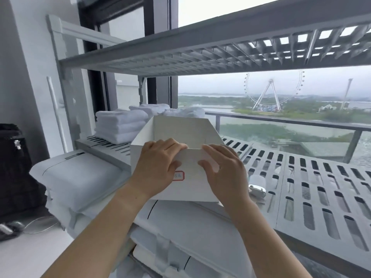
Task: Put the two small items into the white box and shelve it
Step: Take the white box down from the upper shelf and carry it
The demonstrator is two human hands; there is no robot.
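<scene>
A black bag [14, 167] stands at the far left on the floor, with a cable [43, 224] lying beside it. Next to it white padded packs [80, 177] are stacked below the shelf's front-left corner. On the slotted shelf [301, 177], folded towels [120, 125] are piled at the back-left corner, with more behind them.

The white box [180, 127] sits at the shelf's front edge, left of its middle, open at the top; what lies inside cannot be seen. The left hand [158, 167] is clamped on the box's near wall, fingers over the top rim and thumb pressed on the outside, just above a red-bordered label [179, 175]. The right hand [222, 169] grips the same wall just beside it, fingers curled over the rim and thumb on the outer face. The two hands are close but not touching.

Right of the box, near the front edge, a small shiny item [258, 190] lies on the shelf, partly behind the right hand. An upper shelf [220, 37] spans overhead, and a Ferris wheel [271, 91] shows through the window.
</scene>
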